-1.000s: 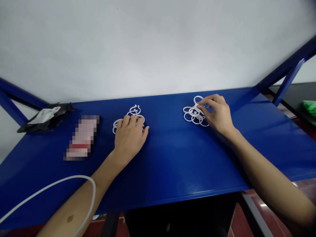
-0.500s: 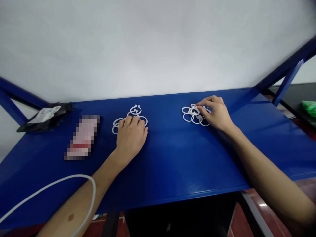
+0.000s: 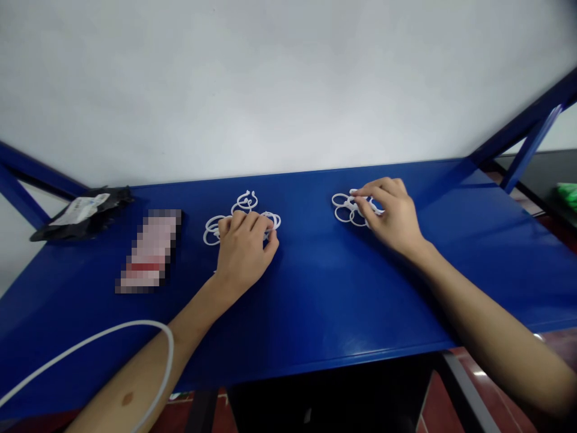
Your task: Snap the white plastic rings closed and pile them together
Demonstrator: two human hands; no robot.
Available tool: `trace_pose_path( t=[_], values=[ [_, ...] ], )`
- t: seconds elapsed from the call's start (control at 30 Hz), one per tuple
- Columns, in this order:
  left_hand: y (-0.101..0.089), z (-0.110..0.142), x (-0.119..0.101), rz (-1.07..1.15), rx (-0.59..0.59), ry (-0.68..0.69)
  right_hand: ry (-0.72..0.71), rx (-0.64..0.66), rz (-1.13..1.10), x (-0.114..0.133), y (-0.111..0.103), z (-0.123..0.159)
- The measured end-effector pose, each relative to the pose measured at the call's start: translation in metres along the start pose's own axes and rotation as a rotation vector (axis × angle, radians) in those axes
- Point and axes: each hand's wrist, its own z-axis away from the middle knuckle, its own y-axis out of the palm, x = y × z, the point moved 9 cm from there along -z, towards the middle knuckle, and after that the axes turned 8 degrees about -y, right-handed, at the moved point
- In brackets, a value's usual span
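Observation:
Two clusters of white plastic rings lie on a blue shelf [image 3: 315, 288]. My left hand [image 3: 246, 249] rests palm-down on the left cluster of rings [image 3: 215, 227], fingers curled and close together, index and thumb pinching a ring [image 3: 273, 221] at the cluster's right edge. My right hand [image 3: 391, 215] reaches the right cluster of rings [image 3: 345, 207] from the right, its index finger and thumb closed on a ring at the top of the pile. Part of each cluster is hidden under the fingers.
A black pouch with a white label [image 3: 83, 211] lies at the far left, and a blurred-out pinkish flat object [image 3: 151, 249] beside it. A white tube [image 3: 103, 334] curves over my left forearm. Blue frame bars [image 3: 525, 129] rise at the right; a white wall stands behind.
My right hand lowered the ring it held up and drew in over its pile. My left hand shifted slightly right, and a ring now shows at its thumb side.

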Motion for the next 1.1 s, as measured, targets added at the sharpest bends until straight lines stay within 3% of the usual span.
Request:
trace_pose_path(
  t=[0.17,0.33,0.5,0.83,0.97,1.1],
  values=[
    [0.003,0.003,-0.008,0.100,0.032,0.036,-0.158,0.194,-0.242,0.064,0.030,0.010],
    [0.002,0.007,-0.025,0.240,0.090,0.136,-0.140,0.366,-0.397,0.092,0.056,0.023],
    [-0.002,0.013,-0.040,0.383,0.145,0.249,-0.118,0.347,-0.392,0.092,0.059,0.023],
    [-0.002,0.019,-0.052,0.226,0.140,0.360,-0.170,0.373,-0.428,0.092,0.058,0.023],
    [-0.013,0.017,-0.051,0.242,0.066,0.331,-0.187,0.339,-0.496,0.093,0.053,0.020],
    [-0.024,0.011,-0.038,0.424,0.036,0.177,-0.146,0.246,-0.588,0.089,0.044,0.017]
  ],
)
